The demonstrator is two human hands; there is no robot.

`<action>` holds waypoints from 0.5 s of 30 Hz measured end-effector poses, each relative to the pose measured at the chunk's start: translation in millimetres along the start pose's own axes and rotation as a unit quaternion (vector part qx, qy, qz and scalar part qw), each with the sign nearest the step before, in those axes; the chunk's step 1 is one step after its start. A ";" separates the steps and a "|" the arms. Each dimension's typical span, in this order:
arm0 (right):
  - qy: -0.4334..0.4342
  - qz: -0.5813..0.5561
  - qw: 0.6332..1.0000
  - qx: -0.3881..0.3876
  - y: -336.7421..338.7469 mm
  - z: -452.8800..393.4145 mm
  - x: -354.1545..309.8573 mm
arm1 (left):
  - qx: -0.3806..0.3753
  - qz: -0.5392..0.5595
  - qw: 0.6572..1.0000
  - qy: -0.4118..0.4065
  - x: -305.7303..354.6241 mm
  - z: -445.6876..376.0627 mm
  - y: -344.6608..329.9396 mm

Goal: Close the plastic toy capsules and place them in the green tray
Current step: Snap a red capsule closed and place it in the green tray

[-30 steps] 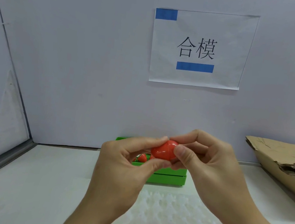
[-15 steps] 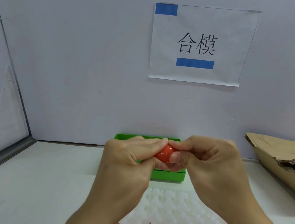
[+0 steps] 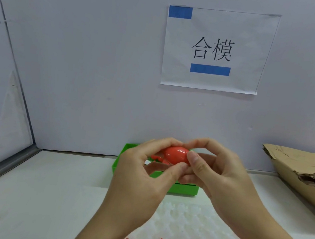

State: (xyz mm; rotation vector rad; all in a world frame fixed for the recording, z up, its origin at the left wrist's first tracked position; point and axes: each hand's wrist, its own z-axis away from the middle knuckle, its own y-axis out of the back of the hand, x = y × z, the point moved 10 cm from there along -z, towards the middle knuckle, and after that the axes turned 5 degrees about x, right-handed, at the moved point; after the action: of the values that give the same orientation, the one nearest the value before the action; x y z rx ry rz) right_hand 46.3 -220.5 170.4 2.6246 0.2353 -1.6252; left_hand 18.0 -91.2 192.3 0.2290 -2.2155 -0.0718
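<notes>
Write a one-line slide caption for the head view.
Both hands, left and right, pinch a red capsule above the green tray.

We are looking at a white table (image 3: 45, 190). A green tray (image 3: 185, 190) is sitting on it by the back wall. Nearer than the tray, a white dimpled holder (image 3: 194, 225) is lying. Right of the tray, crumpled cardboard (image 3: 296, 175) is resting on the table's edge.

A red capsule (image 3: 176, 154) is pinched between the left hand (image 3: 144, 180) and right hand (image 3: 219, 180) above the green tray (image 3: 120, 162), set by the counter's (image 3: 41, 194) far edge.
</notes>
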 end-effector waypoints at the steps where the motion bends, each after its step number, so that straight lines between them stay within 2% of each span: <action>1: -0.008 -0.018 1.000 0.001 1.1 -0.9 3.1 | 0.004 0.002 1.000 0.008 -2.2 0.1 0.7; 7: -0.033 -0.077 0.996 -0.012 -0.6 -1.7 8.5 | 0.026 0.025 0.999 0.036 -10.4 -2.2 6.4; 10: -0.015 -0.051 0.999 0.001 1.5 -1.7 4.5 | 0.026 0.016 0.999 0.028 -8.2 -2.6 5.9; 15: 0.038 0.022 0.999 0.027 4.6 -0.5 -7.5 | 0.042 -0.067 0.997 0.006 -10.5 0.6 8.6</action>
State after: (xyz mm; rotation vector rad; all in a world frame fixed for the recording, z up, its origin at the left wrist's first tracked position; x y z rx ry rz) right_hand 44.1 -225.8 177.1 2.7155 0.1373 -1.5411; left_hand 22.6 -80.7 184.8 0.4224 -2.1919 -0.0514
